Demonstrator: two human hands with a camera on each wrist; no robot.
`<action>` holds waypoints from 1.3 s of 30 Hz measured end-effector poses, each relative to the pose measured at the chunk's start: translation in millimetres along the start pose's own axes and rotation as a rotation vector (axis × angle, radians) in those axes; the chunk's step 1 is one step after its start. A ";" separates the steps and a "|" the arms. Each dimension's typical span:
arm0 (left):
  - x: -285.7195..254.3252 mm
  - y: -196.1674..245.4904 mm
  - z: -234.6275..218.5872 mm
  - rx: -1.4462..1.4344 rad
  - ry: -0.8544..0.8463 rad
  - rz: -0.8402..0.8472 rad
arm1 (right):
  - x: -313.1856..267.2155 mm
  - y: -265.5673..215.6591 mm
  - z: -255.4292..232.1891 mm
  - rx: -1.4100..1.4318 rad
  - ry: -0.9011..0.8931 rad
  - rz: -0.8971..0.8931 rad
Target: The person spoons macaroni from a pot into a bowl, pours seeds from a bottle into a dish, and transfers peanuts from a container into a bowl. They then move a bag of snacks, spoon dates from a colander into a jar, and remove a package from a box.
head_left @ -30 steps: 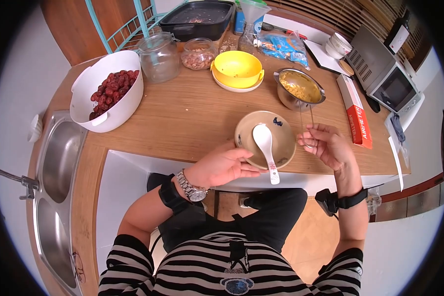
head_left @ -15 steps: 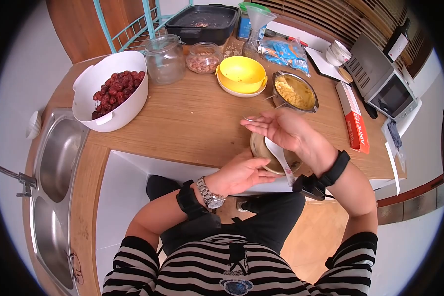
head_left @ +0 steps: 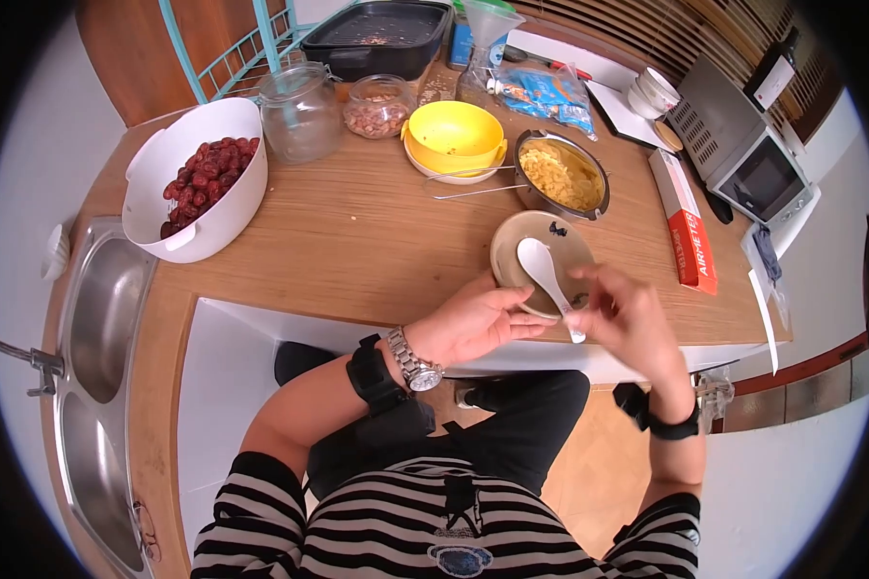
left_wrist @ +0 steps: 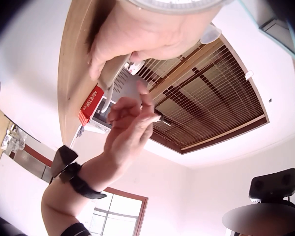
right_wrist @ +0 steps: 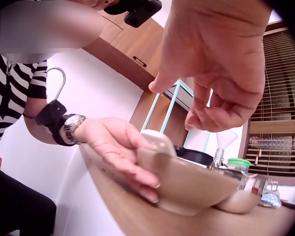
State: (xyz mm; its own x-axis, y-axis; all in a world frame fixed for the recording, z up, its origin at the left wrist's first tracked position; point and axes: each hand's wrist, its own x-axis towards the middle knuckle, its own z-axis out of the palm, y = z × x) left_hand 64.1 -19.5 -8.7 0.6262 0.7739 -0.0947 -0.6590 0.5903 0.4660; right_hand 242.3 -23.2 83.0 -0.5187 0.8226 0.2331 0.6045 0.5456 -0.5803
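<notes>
My left hand (head_left: 478,314) grips the near-left rim of a beige bowl (head_left: 577,249) at the counter's front edge, thumb over the rim and fingers along the outside. Inside the bowl leans a white soup spoon (head_left: 543,268), its handle sticking out toward me. Close by the handle hovers my right hand (head_left: 632,323); in the right wrist view its fingers (right_wrist: 221,115) are loosely bent and hold nothing. Behind the bowl stands a steel pan (head_left: 534,199) of yellow crumbly food (head_left: 555,174), its long wire handle (head_left: 478,192) pointing left.
A yellow bowl (head_left: 454,135) on a pale dish, a jar of nuts (head_left: 380,111) and an empty glass jar (head_left: 301,121) line the back. At left stands a white basin (head_left: 227,207) of red dates (head_left: 208,179), beside the sink (head_left: 101,318). A red-white box (head_left: 690,251) lies right.
My right hand swung the pan's wire handle from pointing toward me round to the left, let go, and came back beside the spoon. My left hand stayed at the beige bowl.
</notes>
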 end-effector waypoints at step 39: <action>36.0 129.5 -26.9 2.306 0.588 0.895 | 61.6 62.4 -49.3 0.530 0.439 0.116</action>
State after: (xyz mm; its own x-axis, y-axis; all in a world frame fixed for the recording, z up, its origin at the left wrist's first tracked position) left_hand -9.9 91.0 24.6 0.2286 0.7626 0.6052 0.8702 -0.4388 0.2242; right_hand 277.8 69.4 99.6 -0.1088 0.9205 0.3752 0.2073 0.3901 -0.8971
